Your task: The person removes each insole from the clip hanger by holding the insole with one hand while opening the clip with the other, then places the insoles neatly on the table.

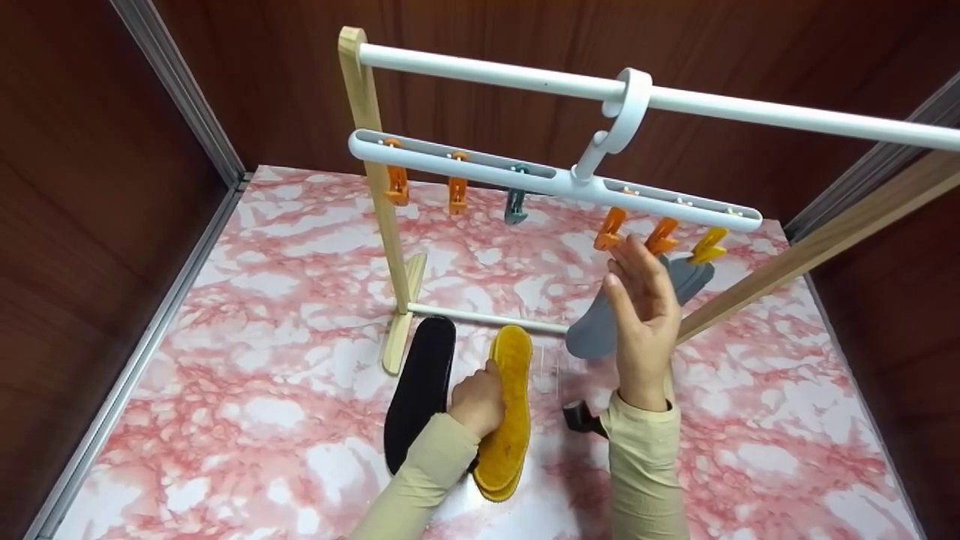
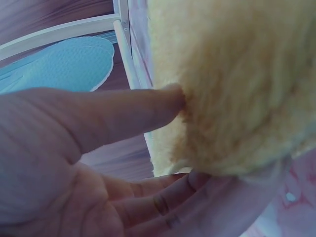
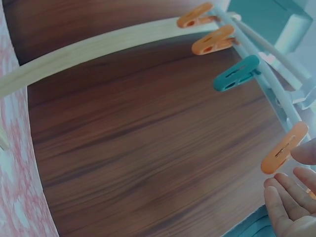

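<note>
A pair of stacked yellow fleecy insoles (image 1: pixel 514 375) lies partly over the tabletop, and my left hand (image 1: pixel 478 399) grips its left edge, thumb on the pile (image 2: pixel 237 89) and fingers beneath in the left wrist view. My right hand (image 1: pixel 646 322) is raised with fingers loosely bent beside an orange clothespin (image 1: pixel 611 229), which hangs from a white clip hanger (image 1: pixel 480 169). In the right wrist view the thumb overlaps that clothespin (image 3: pixel 285 148); whether it touches cannot be told. Grey insoles (image 1: pixel 592 330) hang behind the right hand, under another orange clothespin (image 1: pixel 661 236) and a yellow clothespin (image 1: pixel 709 246).
Black insoles (image 1: pixel 421 390) lie left of the yellow ones. The hanger hooks over a white rail (image 1: pixel 487 69) on wooden posts (image 1: pixel 386 217). Farther left hang two orange clothespins (image 1: pixel 458 191) and a dark green one (image 1: pixel 515 204). Brown wood-grain panels (image 1: pixel 82 187) enclose the marbled table (image 1: pixel 300 420).
</note>
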The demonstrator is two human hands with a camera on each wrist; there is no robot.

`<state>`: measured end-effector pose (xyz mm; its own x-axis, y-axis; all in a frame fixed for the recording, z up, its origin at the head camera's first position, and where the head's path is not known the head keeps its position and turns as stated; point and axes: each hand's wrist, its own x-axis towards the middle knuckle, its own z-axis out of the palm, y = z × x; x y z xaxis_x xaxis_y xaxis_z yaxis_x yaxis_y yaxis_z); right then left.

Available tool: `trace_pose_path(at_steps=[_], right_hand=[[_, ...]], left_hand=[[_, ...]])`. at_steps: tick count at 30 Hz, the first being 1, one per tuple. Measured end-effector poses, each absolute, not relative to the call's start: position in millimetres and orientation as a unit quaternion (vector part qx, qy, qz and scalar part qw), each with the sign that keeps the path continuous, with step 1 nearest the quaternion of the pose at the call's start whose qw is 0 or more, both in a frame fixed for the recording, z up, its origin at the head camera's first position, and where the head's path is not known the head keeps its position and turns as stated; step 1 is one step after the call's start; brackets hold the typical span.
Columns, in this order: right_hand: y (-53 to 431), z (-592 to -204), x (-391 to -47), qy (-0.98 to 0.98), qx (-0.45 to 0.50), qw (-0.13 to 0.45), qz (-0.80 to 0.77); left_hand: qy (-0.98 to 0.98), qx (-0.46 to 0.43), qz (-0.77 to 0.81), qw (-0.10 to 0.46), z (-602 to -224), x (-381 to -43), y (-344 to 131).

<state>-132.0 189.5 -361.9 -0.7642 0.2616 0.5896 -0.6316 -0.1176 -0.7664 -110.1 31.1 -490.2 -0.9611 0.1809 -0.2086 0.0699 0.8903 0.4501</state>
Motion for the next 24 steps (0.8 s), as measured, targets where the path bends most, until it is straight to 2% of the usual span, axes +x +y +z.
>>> trace_pose_path(at_steps=[8,15,24], right_hand=[[190.7,-358.7,-131.5,-0.582,0.158,0.310,0.735],[191.7,-355.4,-130.6,-0.572,0.156,0.349,0.725],[194.1,-353.2,-132.8,-0.515,0.123,0.417,0.739]], left_hand=[[0.975,0.060,0.198,0.087,-486.8,-110.4,33.5],[0.976,0.063,0.204,0.040,-475.7,-112.9,37.1],[0.947,0.172,0.273,-0.002,-467.4,-128.7,45.1]])
